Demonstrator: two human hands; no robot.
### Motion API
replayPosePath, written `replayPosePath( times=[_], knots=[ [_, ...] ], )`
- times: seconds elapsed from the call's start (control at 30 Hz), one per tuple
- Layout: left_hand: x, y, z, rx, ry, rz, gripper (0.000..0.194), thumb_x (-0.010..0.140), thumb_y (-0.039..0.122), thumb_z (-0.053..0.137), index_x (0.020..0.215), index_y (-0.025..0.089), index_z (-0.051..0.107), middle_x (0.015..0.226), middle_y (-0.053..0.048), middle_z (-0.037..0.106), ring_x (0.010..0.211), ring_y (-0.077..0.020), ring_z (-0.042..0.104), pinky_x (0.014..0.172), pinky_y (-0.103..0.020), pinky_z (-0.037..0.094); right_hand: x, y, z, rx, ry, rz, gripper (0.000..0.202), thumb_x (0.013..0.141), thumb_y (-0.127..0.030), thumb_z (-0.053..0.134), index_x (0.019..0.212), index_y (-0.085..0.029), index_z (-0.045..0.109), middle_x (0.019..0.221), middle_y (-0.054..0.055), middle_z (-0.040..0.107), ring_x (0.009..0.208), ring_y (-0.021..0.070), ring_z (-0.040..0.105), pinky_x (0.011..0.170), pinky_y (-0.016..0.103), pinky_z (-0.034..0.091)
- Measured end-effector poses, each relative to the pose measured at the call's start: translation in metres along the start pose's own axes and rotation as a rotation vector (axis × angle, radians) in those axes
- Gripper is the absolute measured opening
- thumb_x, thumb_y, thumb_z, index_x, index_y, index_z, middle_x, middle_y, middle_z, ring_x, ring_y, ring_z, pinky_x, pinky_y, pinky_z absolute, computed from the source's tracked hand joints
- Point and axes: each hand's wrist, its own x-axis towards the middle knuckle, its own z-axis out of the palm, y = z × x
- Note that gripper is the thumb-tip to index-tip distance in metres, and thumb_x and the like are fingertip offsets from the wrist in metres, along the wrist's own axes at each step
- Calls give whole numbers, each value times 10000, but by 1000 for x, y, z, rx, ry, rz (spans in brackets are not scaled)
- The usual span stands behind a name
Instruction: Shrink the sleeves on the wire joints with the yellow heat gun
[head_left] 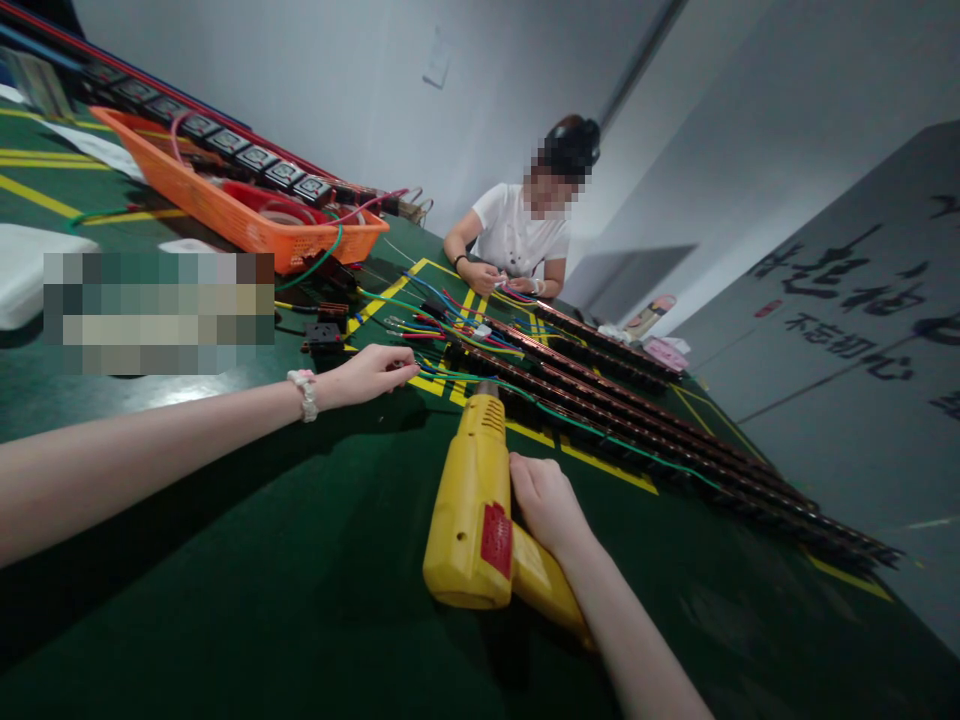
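On the green table [337,620], head view: one yellow heat gun [457,480], red panel [496,538] on its side, nozzle [489,388] pointing away toward the wiring; whether its body touches the tabletop cannot be told. Right hand [546,500]: at the gun's handle [547,588], fingers closed about it, partly hidden by the tool. Left hand [367,375]: pale bracelet [304,395] at the wrist, fingers pinched narrow on thin wires [442,372] just beyond the nozzle; which strand lies between the tips cannot be told. Beyond: several long dark strips [615,392], partly copper-coloured, side by side, running away to the right; one green wire [607,438] trailing along the nearest. Near the left hand: one black block [322,337]. Farther left: one orange basket [277,245], perforated, containing a red item and loose wires; behind it, a slanting row of square black units [255,158]. At the far side of the table: one co-worker [517,230], white short-sleeved top, forearms forward over coloured wires. To that person's side: one pink packet [664,352]. Right background: grey wall with black characters [847,280]
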Motion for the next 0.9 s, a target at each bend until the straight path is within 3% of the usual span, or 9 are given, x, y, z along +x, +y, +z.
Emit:
replayPosePath(
  times=[0.5, 0.9],
  knots=[
    [4, -7, -2, -25, 14, -78, 354, 823, 432, 388, 816, 141, 590, 607, 4, 521, 533, -101, 476, 483, -200, 358, 15, -51, 15, -127, -65, -219, 461, 928, -291, 232, 693, -166, 609, 699, 52, 629, 618, 135, 519, 536, 255, 229],
    [4, -7, -3, -46, -25, -46, 349, 826, 448, 376, 783, 154, 558, 640, 7, 514, 573, -107, 470, 528, -208, 363, 13, -54, 14, -103, -74, -244, 497, 940, -320, 201, 696, -171, 607, 671, 42, 618, 583, 125, 512, 521, 244, 237]
  ],
)
